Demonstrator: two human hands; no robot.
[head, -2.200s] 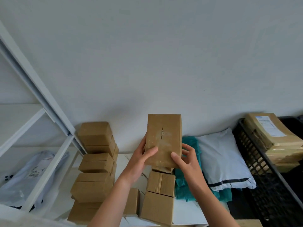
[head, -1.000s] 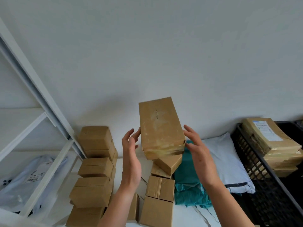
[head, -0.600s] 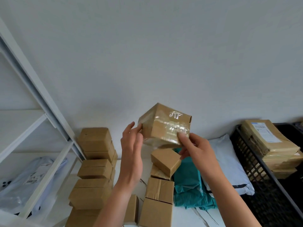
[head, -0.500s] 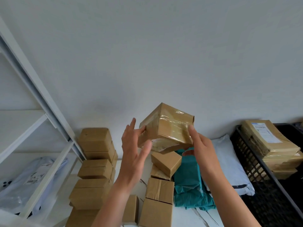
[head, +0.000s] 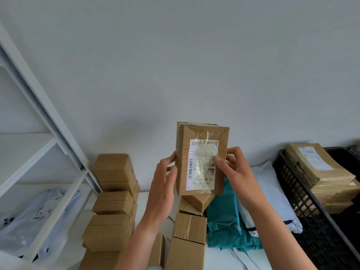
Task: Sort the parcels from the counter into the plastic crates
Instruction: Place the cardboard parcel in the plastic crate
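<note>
Nearest, the left hand (head: 162, 184) and the right hand (head: 235, 172) held the parcel (head: 200, 133) upright above the counter (head: 218, 258). Each grip was closed on a side edge, and the right thumb lay on the taped label (head: 202, 164). The parcel looked stiff and light but slick where taped, so its bare cardboard edges seemed the safest hold. Farther right stood the black crate (head: 292, 193), already holding parcels.

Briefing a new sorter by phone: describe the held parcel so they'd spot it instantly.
Find the white counter between the shelf and the black crate. Above its middle, the left hand and right hand hold one brown box upright. Unlike the plain boxes stacked below, it shows a white barcode label under tape.
</note>
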